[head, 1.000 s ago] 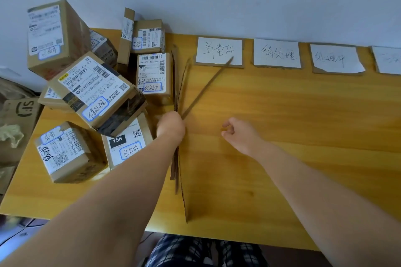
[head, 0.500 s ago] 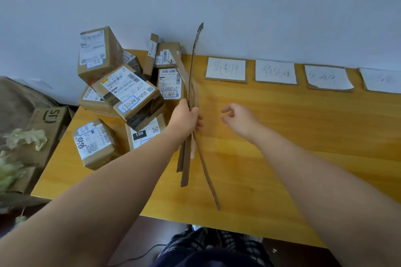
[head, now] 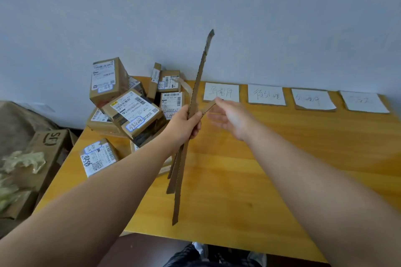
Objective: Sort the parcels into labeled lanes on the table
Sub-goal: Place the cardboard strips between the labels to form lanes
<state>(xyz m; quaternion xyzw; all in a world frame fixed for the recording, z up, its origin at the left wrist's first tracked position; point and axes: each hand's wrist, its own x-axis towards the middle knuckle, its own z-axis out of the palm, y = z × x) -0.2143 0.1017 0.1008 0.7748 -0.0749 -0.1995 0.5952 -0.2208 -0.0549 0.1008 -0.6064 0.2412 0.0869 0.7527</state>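
Observation:
My left hand grips a bundle of long thin cardboard strips, held upright above the wooden table; the longest strip reaches up against the wall. My right hand hovers beside the bundle with fingers spread, its fingertips by a bent strip end. Several brown parcels with white shipping labels lie piled on the table's left end. Along the back edge lie white lane labels with handwriting.
A brown carton with crumpled greenish paper sits on the floor left of the table. A pale wall rises right behind the table. My legs show beneath the front edge.
My left hand lifted the cardboard strips from lying on the table to upright in the air. My right hand rose from a loose curl and spread its fingers near the strips. The view tilted up.

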